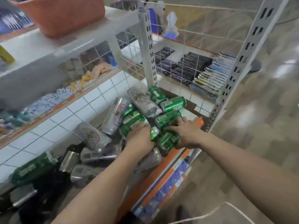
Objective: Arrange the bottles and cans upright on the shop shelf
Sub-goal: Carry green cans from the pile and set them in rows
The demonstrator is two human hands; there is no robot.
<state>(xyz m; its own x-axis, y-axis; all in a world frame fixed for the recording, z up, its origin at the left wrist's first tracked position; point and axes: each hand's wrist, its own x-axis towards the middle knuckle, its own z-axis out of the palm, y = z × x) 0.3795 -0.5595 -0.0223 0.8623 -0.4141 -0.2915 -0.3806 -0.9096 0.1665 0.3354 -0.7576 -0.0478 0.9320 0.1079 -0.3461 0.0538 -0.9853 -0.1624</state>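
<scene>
Our left hand (139, 138) curled round a green can (132, 123) in the heap lying on the shelf (163, 167), likely to stand it upright. Our right hand (186, 131) lay across neighbouring cans (168, 139), perhaps steadying them; its grip was unclear.

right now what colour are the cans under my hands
The cans are green; head view shows it best.
</scene>
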